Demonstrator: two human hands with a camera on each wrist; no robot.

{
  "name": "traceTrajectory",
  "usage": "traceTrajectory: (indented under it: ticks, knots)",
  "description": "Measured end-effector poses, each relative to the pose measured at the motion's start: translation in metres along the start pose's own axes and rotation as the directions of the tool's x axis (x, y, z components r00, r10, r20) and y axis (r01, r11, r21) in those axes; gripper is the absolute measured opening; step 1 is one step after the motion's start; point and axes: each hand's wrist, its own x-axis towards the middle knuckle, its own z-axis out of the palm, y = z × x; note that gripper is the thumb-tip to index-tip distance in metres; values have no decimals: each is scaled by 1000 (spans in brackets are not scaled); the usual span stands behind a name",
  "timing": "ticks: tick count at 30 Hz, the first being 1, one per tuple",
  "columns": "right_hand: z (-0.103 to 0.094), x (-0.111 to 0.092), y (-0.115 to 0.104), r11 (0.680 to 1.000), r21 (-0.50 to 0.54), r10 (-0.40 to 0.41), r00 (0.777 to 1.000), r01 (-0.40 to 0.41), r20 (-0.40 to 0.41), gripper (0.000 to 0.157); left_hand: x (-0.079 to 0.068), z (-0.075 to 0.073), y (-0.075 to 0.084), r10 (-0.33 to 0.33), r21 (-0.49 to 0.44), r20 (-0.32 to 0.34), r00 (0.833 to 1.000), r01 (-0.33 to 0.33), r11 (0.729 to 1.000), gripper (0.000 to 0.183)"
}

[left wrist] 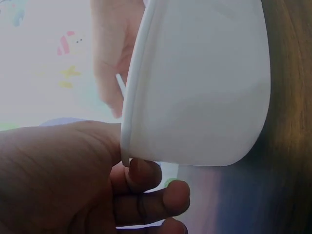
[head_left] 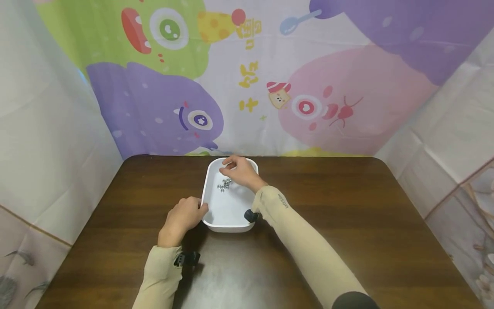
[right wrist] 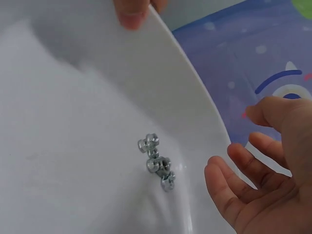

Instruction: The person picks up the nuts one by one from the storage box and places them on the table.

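Wooden table (head_left: 347, 206), white tray (head_left: 230, 228), metal nuts (right wrist: 155, 165) clustered inside

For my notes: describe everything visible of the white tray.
The white tray is rectangular, with rounded corners, a lipped rim and plastic-looking walls. It sits upright on the dark table, holding small shiny nuts. The left hand grips its left rim; the right hand is over its far end, contact unclear.
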Motion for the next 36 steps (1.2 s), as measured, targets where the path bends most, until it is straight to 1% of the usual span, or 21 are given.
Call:
traceTrajectory:
  ticks: [6,11,14,17,21,23,27,32,36]
  knots:
    - [6,1,3,999,-42,-14,1000,14,0,30,-2,-2,0,-13,-5,25,1000,13,1000,31]
    - [10,3,7,997,-83,-3,1000,2,-18,23,-2,-3,-1,-4,1,-5,1000,4,1000,34]
    - [12,5,10,995,-94,6,999,-9,-32,21,-2,-3,0,8,1,-29,1000,-8,1000,34]
    - [14,7,12,991,-130,3,999,-8,-39,20,-2,-3,0,12,-4,-36,999,-12,1000,32]
    - [15,9,14,977,-214,17,1000,-20,-19,16,-1,-3,0,17,-8,-38,999,-18,1000,30]
    - [15,10,15,968,-248,37,999,-36,0,15,-1,-2,0,19,-9,-39,999,-19,1000,29]
    - [15,10,16,956,-291,54,998,-42,34,13,-1,-2,-1,19,-15,-35,999,-19,1000,28]
    - [15,11,18,951,-308,40,997,-16,71,14,-1,-2,-1,21,-15,-39,999,-21,1000,28]
    - [17,14,19,951,-309,25,996,1,81,14,-2,-3,-2,22,-14,-43,999,-23,1000,28]
